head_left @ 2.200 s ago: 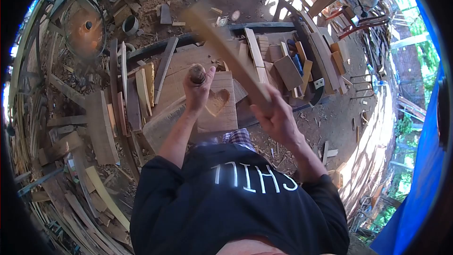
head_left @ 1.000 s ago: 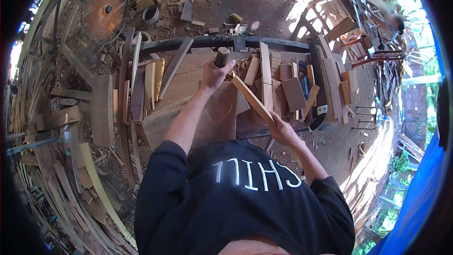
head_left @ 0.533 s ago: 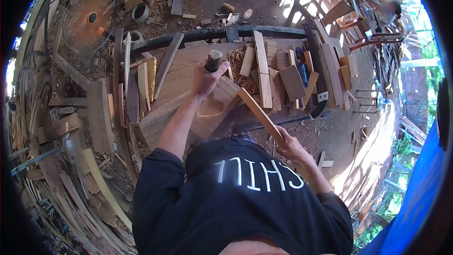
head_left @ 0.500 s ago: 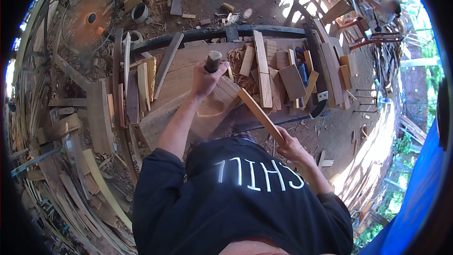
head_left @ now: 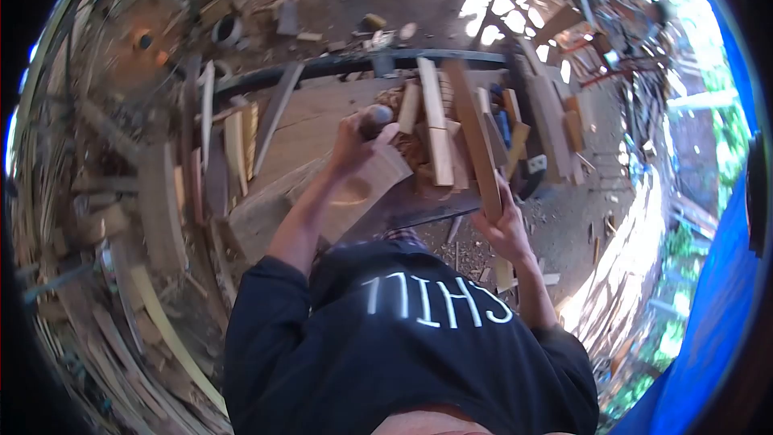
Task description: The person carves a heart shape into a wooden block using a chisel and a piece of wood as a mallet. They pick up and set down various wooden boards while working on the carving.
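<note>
My left hand point(head_left: 351, 143) is closed around a thick round tool handle point(head_left: 376, 118), whose end points up at the camera. It sits over a pale wooden block point(head_left: 378, 173) with a round hollow point(head_left: 353, 190) in its face. The tool's lower end is hidden. On the right, my right hand point(head_left: 503, 232) grips the near end of a long flat wooden bar point(head_left: 475, 133). The bar reaches over the wood pieces on the bench, apart from the handle.
Wood pieces and shavings lie on the bench point(head_left: 310, 125), with a blue object point(head_left: 503, 125) among them. A dark beam point(head_left: 330, 63) runs along its far edge. Offcuts and a round container point(head_left: 226, 31) are beyond. Stacked wood strips line the left; a blue tarp point(head_left: 708, 306) hangs right.
The wooden bar has swung up and to the right, away from the block and the tool handle. My right hand has turned with it. My left hand still holds the handle.
</note>
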